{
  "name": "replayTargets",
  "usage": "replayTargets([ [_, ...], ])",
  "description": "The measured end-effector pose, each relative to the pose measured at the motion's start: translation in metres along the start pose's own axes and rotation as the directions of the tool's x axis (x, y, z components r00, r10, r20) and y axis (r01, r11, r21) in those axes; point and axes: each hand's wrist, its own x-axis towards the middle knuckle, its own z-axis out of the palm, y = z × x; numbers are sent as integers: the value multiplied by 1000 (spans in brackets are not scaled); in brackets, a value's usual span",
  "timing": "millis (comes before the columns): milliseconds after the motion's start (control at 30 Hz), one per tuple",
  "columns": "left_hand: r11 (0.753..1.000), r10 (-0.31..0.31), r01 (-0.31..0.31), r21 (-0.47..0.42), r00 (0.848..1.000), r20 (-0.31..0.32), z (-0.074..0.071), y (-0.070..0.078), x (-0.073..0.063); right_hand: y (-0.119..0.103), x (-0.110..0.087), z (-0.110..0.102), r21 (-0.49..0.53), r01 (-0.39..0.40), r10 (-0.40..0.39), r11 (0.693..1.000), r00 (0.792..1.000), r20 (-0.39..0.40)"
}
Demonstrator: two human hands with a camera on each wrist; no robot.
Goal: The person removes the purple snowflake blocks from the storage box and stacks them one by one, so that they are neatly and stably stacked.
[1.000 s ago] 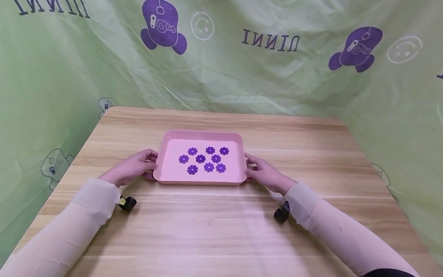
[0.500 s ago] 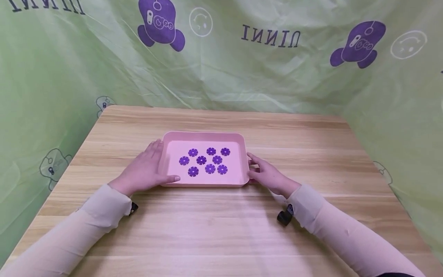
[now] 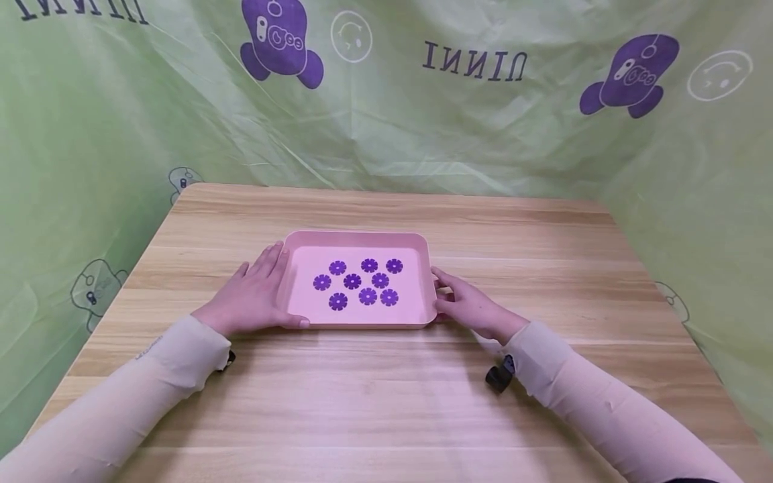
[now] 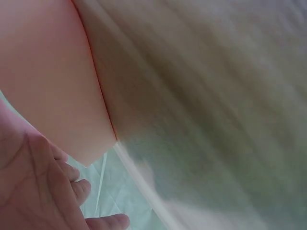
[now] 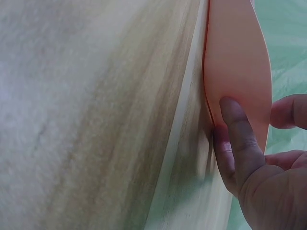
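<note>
A shallow pink tray [image 3: 356, 320] lies on the table, its long side facing me. Several purple notched discs [image 3: 352, 282] are spread flat inside it. My left hand [image 3: 253, 292] rests along the tray's left side with long, straight fingers, the thumb reaching the front left corner. The left wrist view shows that palm [image 4: 29, 187] beside the tray's outer wall [image 4: 53, 72]. On the opposite side, my right hand [image 3: 474, 308] holds the tray's right edge. In the right wrist view its fingers [image 5: 242, 136] lie against the outer wall, with one fingertip at the rim.
The wooden table [image 3: 386, 396] extends around the tray on all sides. Green printed cloth [image 3: 386, 127] hangs behind the table and along both sides. A small black camera [image 3: 499, 376] sits at my right wrist.
My left hand has gone from bent fingers at the tray's left edge to straight fingers along it, thumb at the front corner. The right hand keeps its hold; the tray barely shifts in view.
</note>
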Motion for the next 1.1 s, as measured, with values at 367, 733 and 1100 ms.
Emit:
replayTargets([
  [367, 999, -37, 37, -8, 999, 3, -1, 1, 3, -2, -1, -4, -34, -7, 7, 999, 1000, 5],
  [733, 999, -34, 34, -23, 999, 22, -1, 1, 4, -1, 2, -9, -257, 33, -44, 966, 998, -38],
  [1100, 999, -31, 32, -29, 999, 36, 1, 1, 3, -31, 28, -4, -461, 141, -232, 876, 962, -146],
])
